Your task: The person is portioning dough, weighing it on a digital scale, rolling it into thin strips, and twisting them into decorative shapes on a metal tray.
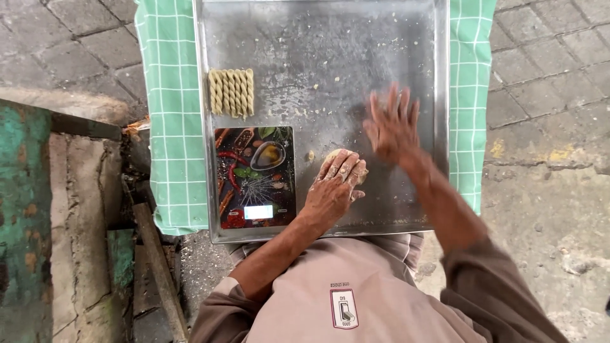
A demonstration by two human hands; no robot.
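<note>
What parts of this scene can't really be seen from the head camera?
- Dough lump: mostly hidden under the left hand, so its shape is unclear.
- Right hand: motion-blurred; whether it touches the metal tray can't be told.
- Tray's far edge: cut off by the top of the picture.
- Kitchen scale: its small display is too tiny to read.
- Twisted dough sticks: exact count uncertain.

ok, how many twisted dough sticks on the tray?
6, as far as I can tell: twisted dough sticks packed in a row at the metal tray's left side, above the kitchen scale.

Grey paving-stone floor [82,38] under daylight, weathered green wall [22,190] alongside.
</note>
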